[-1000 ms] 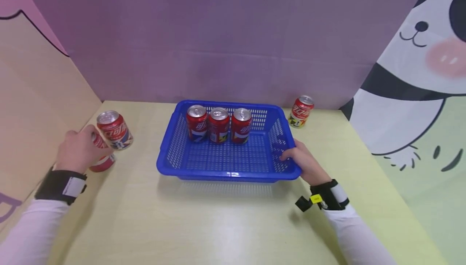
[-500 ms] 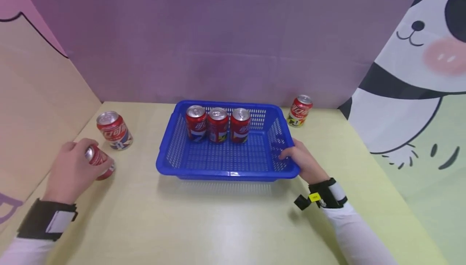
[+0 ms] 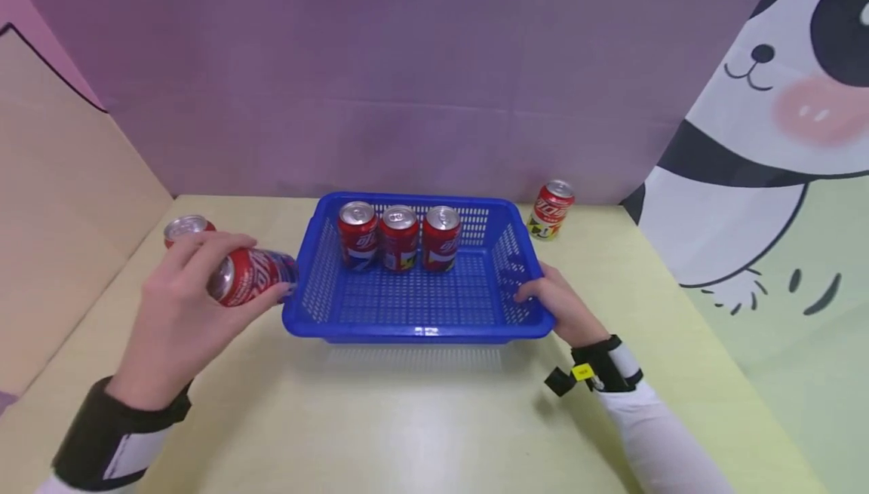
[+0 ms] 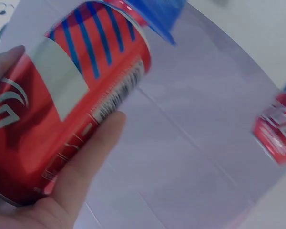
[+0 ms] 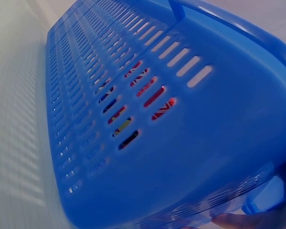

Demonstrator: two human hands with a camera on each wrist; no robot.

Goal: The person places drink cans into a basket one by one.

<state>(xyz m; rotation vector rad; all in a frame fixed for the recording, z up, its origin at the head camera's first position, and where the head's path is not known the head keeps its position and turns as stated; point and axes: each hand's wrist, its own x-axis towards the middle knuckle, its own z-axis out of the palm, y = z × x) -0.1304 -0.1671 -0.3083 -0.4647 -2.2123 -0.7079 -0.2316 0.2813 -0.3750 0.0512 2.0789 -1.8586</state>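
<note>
Left hand (image 3: 182,320): thumb and fingers curled round a red can (image 3: 254,275), held tilted above the tabletop (image 3: 407,418), silver top toward the palm, striped end toward the basket (image 3: 421,330). In the head view that end overlapped the basket's left rim; contact could not be told. Right hand (image 3: 563,305) gripped the basket's right rim, thumb inside the wall. The hands were well apart, the basket between them.

Edges: three cans stood upright in a row along the basket's far side, left can (image 3: 357,236), middle can (image 3: 398,239) and right can (image 3: 441,239) close together. Mesh floor showed in front of the row and to its right. The far rim lay near the foot of the purple wall (image 3: 407,64). A far-left can (image 3: 190,225) stood just behind the left hand, partly hidden by it; a far-right can (image 3: 551,210) stood upright, apart from the basket, just beyond its back right corner.

Surface and room: the tabletop was pale and wood-toned, glossy toward the near side, and stretched from the basket toward the wearer. A beige panel (image 3: 61,192) bounded the left, a panda print (image 3: 767,132) the right.
</note>
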